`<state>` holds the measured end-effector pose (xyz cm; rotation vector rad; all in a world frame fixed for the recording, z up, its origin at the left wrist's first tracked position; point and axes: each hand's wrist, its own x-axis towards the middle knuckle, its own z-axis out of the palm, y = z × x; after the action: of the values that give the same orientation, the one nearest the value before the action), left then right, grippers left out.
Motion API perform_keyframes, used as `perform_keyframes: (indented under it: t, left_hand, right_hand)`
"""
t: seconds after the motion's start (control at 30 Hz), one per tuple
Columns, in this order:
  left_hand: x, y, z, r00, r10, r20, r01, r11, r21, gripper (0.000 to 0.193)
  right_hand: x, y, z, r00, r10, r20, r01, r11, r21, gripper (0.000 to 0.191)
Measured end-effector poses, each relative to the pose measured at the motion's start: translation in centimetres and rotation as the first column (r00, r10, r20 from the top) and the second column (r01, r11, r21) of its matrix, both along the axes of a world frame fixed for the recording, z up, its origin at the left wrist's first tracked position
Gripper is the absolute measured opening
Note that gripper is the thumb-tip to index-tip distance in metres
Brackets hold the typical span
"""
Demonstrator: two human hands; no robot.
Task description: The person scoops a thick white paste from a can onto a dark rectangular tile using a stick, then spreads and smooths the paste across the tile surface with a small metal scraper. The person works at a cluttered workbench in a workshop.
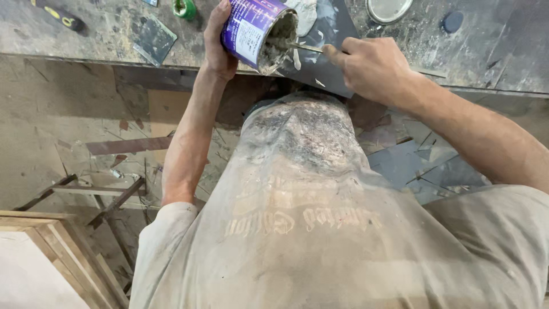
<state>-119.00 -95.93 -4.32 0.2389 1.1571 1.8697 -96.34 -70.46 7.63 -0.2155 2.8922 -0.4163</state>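
Head view showed the left hand (220, 40) gripping a tilted can (257, 31) over the counter (86, 34); the right hand (372, 66) pinched a scraper (303, 47), best drawn slowly outward along the rim.

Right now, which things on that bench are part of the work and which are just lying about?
In use:
left hand holding the tilted tin
right hand working a scraper in the tin's paste

Lying about:
round lid
dark cap
green roll
tile
black tool
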Motion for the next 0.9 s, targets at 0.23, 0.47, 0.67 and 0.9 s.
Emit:
perform_keyframes:
  t: [0.23,0.47,0.67,0.9]
  left_hand:
    - [1.1,0.7,0.1,0.99,0.041,0.135,-0.05,0.997,0.057,0.053]
    - [1.3,0.0,-0.2,0.996,0.017,0.086,-0.024,0.996,0.088,0.055]
    - [2.0,0.5,0.3,0.965,0.135,0.226,-0.178,0.967,0.183,0.065]
    - [1.6,-0.6,-0.7,0.954,0.132,0.27,-0.188,0.964,0.19,0.065]
  right_hand:
    - [0.4,1.2,-2.9,0.999,-0.043,0.014,0.045,0.935,-0.352,0.04]
    - [2.0,0.7,-6.3,0.932,-0.161,0.326,0.354,0.602,-0.715,0.032]
    - [2.5,-1.1,-8.2,0.693,-0.217,0.687,0.701,-0.02,-0.713,0.036]
    - [4.4,-0.5,-7.0,0.697,-0.355,0.623,0.686,0.077,-0.723,0.033]
